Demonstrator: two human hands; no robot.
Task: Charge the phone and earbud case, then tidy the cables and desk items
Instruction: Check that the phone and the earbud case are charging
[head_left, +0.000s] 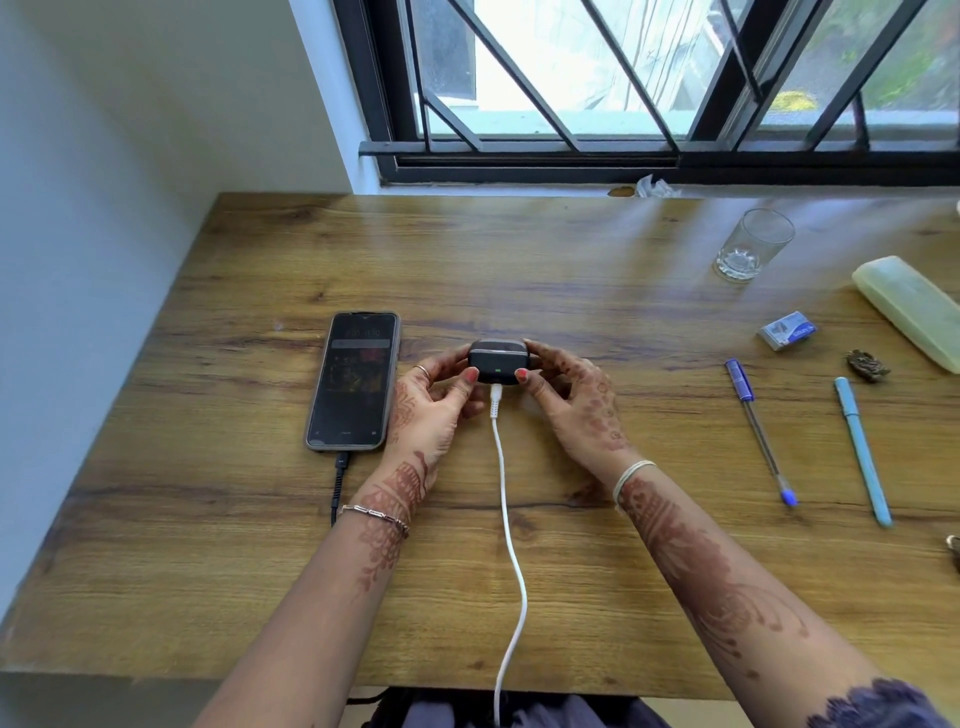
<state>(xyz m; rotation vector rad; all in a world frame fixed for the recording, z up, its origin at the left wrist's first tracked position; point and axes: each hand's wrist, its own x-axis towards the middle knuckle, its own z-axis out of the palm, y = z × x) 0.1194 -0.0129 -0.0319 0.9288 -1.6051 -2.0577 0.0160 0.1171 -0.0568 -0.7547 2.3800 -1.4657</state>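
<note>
both hands are meeting at the middle of the frame around the dark earbud case (494, 361), which is sitting on or just above the wooden desk (571, 260) — which of the two is not clear. the left hand (431, 400) is pinching the case's left end between thumb and curled fingers, and the right hand (576, 405) is pinching its right end likewise. a small green light is glowing on the case's near face, where a white cable (511, 545) is plugged in and running down to the bottom edge. left of centre the phone (353, 382) is lying face up, screen lit, a black cable (338, 483) in its lower end. at right a glass (753, 244) is standing — below it a dark blue pen (761, 431) and a light blue pen (862, 452) are lying.
</note>
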